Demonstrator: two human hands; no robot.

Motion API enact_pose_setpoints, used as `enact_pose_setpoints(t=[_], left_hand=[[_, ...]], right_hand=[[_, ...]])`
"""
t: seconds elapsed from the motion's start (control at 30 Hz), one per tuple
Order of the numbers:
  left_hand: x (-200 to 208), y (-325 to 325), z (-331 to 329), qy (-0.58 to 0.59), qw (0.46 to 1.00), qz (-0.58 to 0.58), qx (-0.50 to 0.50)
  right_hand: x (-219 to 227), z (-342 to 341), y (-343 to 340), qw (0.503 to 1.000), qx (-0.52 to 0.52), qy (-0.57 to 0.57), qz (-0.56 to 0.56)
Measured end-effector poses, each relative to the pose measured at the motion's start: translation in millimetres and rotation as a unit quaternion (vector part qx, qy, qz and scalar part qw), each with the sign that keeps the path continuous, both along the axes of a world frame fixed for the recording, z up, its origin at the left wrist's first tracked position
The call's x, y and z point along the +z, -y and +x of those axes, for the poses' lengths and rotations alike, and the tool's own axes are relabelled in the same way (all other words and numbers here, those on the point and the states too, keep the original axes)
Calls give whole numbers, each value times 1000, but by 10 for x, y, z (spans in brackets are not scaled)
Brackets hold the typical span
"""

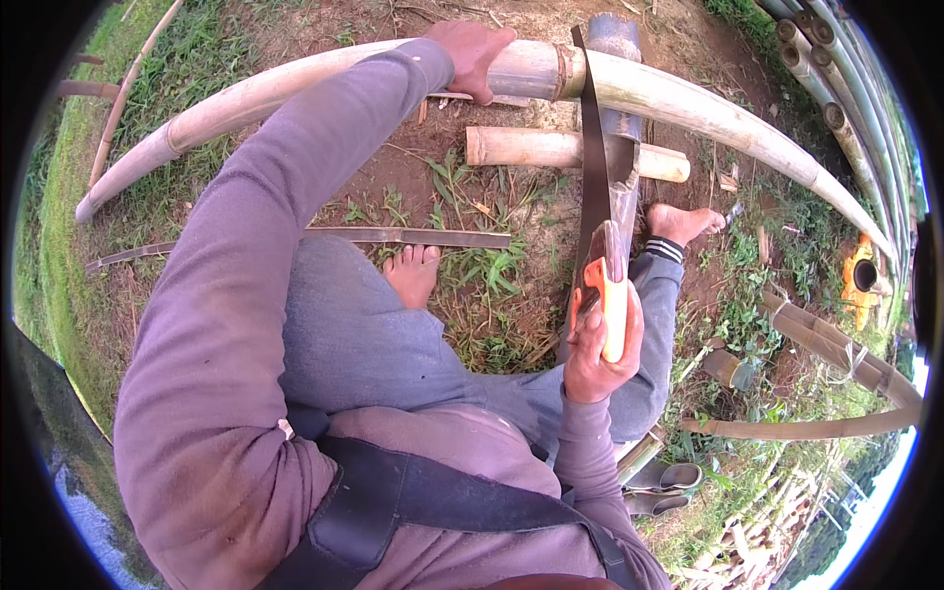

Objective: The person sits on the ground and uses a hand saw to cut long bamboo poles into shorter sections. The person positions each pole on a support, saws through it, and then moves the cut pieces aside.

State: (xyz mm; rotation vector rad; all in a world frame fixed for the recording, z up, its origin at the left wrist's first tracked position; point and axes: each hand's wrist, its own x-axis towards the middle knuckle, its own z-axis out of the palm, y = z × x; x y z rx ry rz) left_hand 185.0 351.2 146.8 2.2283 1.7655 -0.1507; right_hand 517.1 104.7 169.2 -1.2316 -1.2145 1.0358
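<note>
A long pale bamboo pole [698,96] lies crosswise at the far side, resting over a thicker greyish bamboo piece [615,37]. My left hand [472,57] grips the pole from above, left of a node. In my right hand [602,362] is a handsaw [595,182] with an orange handle, its dark blade pointing away from me. The blade's far end lies across the pole just right of the node; how deep it sits in the bamboo, I cannot tell. My fingers are wrapped round the saw handle.
A short bamboo length [526,147] lies on the ground nearer than the pole, and a flat bamboo strip [433,236] lies by my bare foot [413,275]. Bamboo poles [836,79] are stacked at the far right. An orange object [859,278] and dark footwear [678,478] are on the right.
</note>
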Motion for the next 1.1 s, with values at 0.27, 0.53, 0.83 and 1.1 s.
enact_pose_setpoints(t=[0.27,0.53,0.83,1.1], left_hand=[[211,-121,36,-6,1000,10,2],[35,-171,-114,40,999,4,-15],[243,-120,-44,21,1000,-22,1],[106,-230,-51,22,1000,-5,-2]], right_hand=[[27,-692,-1671,993,-12,90,69],[-396,98,191,997,-30,-5,68],[-333,-418,-1057,983,-30,156,88],[-434,93,-55,980,-33,179,82]])
